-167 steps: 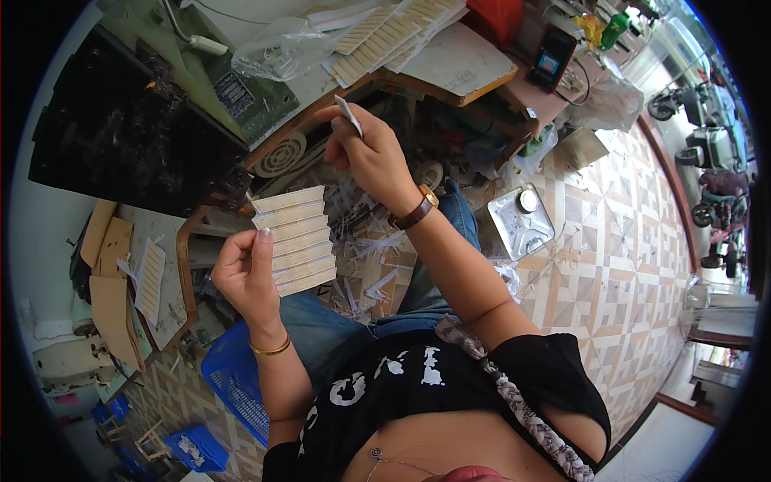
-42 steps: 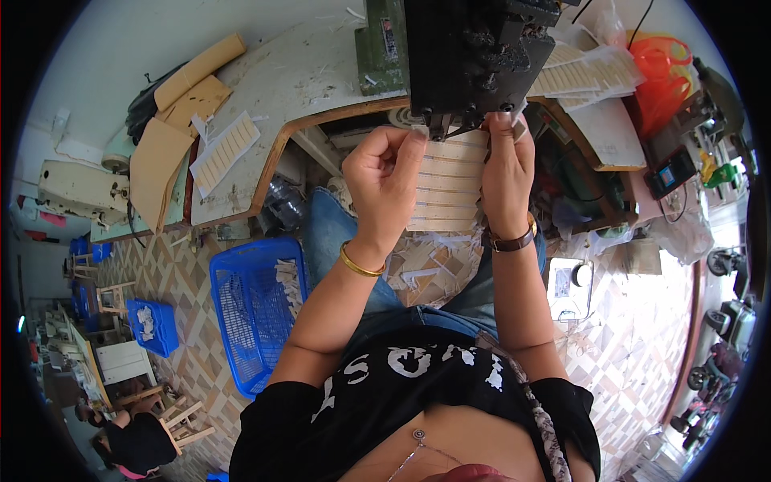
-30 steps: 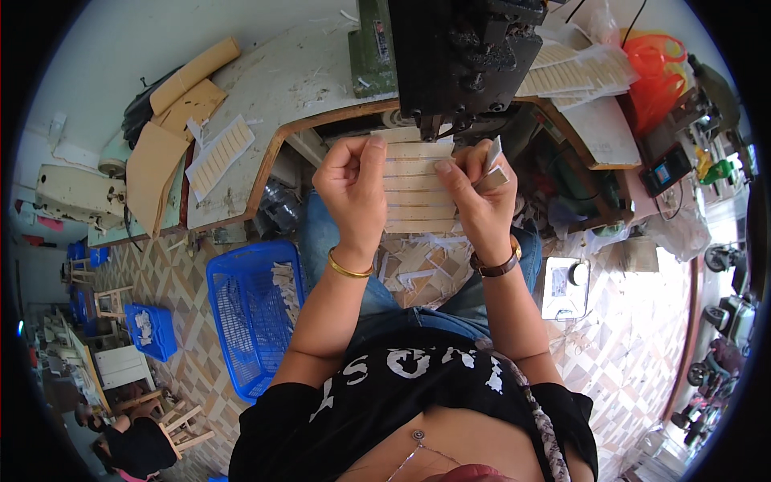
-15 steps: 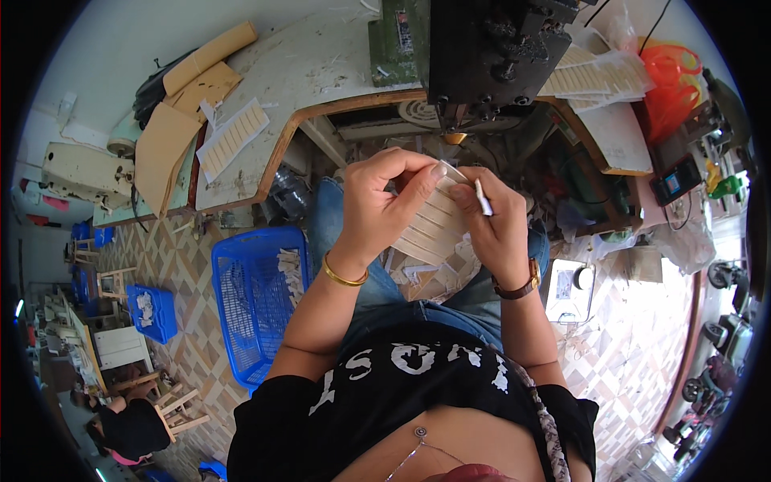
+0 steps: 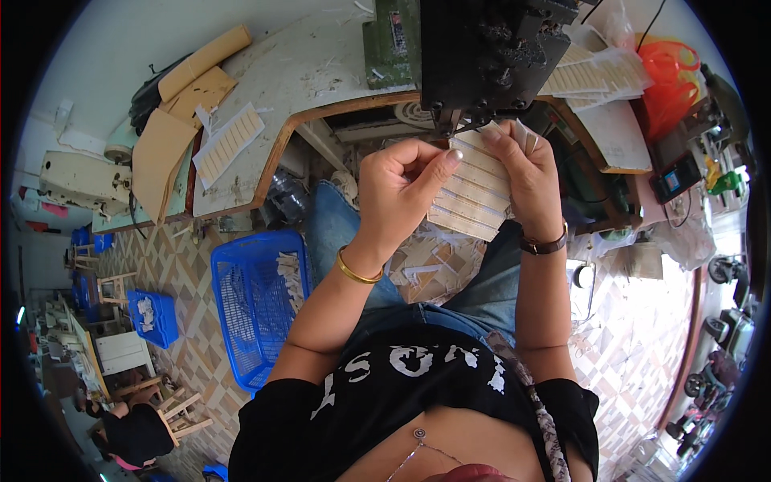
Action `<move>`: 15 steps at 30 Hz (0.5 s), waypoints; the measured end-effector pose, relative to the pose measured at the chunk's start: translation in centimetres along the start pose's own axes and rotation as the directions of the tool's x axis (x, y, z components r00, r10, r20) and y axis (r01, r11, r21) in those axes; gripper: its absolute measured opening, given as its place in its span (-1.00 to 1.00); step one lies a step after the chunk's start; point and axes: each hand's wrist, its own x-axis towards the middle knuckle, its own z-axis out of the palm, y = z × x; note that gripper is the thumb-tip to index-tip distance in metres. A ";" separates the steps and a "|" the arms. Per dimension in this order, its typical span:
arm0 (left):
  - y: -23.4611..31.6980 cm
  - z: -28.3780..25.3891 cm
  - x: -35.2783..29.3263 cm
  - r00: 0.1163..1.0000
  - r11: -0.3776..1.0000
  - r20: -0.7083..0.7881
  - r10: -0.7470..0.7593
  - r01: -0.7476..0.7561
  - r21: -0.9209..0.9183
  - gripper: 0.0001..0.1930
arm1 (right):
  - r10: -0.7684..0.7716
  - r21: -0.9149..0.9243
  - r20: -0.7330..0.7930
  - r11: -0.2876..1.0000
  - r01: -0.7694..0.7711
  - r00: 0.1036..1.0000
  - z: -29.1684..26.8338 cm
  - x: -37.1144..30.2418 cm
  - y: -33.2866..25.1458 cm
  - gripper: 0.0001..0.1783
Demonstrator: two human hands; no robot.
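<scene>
Between my hands hangs a cream sheet [image 5: 474, 189] marked with several parallel strips, its upper edge close beneath the head of a black machine [image 5: 494, 64]. My left hand [image 5: 409, 181] pinches the sheet's left edge between thumb and fingers. On the other side my right hand [image 5: 522, 165] grips the upper right part, thumb lying on its face. A small whitish folded piece shows between the right fingers; its kind is unclear. Below the sheet, paper scraps lie in my lap.
A blue basket [image 5: 257, 313] with cut strips stands on the floor at my left. Another striped sheet [image 5: 230, 145] lies on the curved worktable [image 5: 321, 76]. More striped sheets [image 5: 598, 76] are stacked at right, beside a red plastic bag [image 5: 671, 84]. Far left, a person [image 5: 136, 430] sits.
Both hands have moved up and right, bringing the sheet to the machine head. The right hand has shifted its hold toward the sheet's upper right, and more of the sheet's face shows.
</scene>
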 end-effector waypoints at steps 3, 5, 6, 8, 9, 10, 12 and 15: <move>-0.4 0.1 0.1 1.000 1.000 -0.021 0.004 -0.004 -0.002 -0.83 | 0.015 0.021 0.010 1.000 -0.016 1.000 -0.1 0.5 -0.2 -0.78; -0.3 0.3 0.2 1.000 1.000 -0.024 0.020 -0.020 0.003 -0.83 | 0.039 0.018 0.050 0.999 -0.040 0.998 -0.6 0.9 -0.2 -0.79; -0.4 0.3 0.2 1.000 1.000 -0.023 0.019 -0.019 0.003 -0.83 | 0.039 0.018 0.049 0.999 -0.040 0.998 -0.7 1.1 -0.2 -0.79; -0.4 0.5 0.0 0.998 0.999 -0.057 0.028 -0.031 -0.039 -0.82 | -0.001 0.013 0.077 1.000 0.000 0.997 -0.5 1.4 -0.2 -0.80; -0.6 0.4 0.1 0.998 0.999 -0.054 0.028 -0.030 -0.040 -0.82 | -0.001 0.013 0.075 1.000 0.000 0.997 -0.4 1.5 -0.1 -0.80; -0.9 0.1 0.1 0.996 0.997 -0.081 0.046 -0.051 -0.056 -0.80 | -0.021 0.006 0.083 1.000 0.021 0.996 -0.1 1.6 0.0 -0.81; -1.2 -0.5 0.0 0.992 0.995 -0.108 0.063 -0.071 -0.070 -0.78 | -0.060 0.002 0.096 0.998 0.060 0.994 0.5 2.0 0.5 -0.83; -1.1 -0.7 0.0 0.992 0.992 -0.122 0.034 -0.048 -0.115 -0.80 | -0.079 -0.038 0.118 0.996 0.084 0.990 1.0 2.3 0.8 -0.84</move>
